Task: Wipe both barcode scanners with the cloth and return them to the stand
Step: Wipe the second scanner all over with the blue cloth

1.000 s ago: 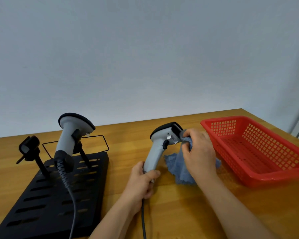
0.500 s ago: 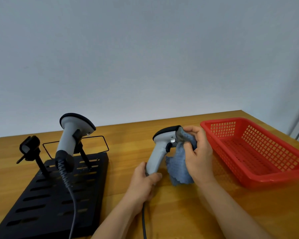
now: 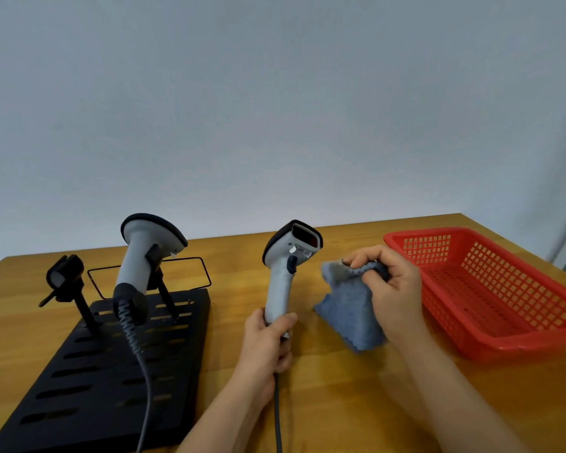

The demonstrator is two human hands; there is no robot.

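Your left hand (image 3: 268, 341) is wrapped tight around the handle of the upright grey handheld barcode scanner (image 3: 283, 273), its long axis near vertical. Your right hand (image 3: 388, 289), fingers bunched on the crumpled blue cloth (image 3: 350, 308), sits just right of the scanner's head, not touching it.

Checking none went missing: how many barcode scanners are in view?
2. One scanner sits in a cradle on the black stand; the other scanner is held upright by the left hand. None seem hidden.
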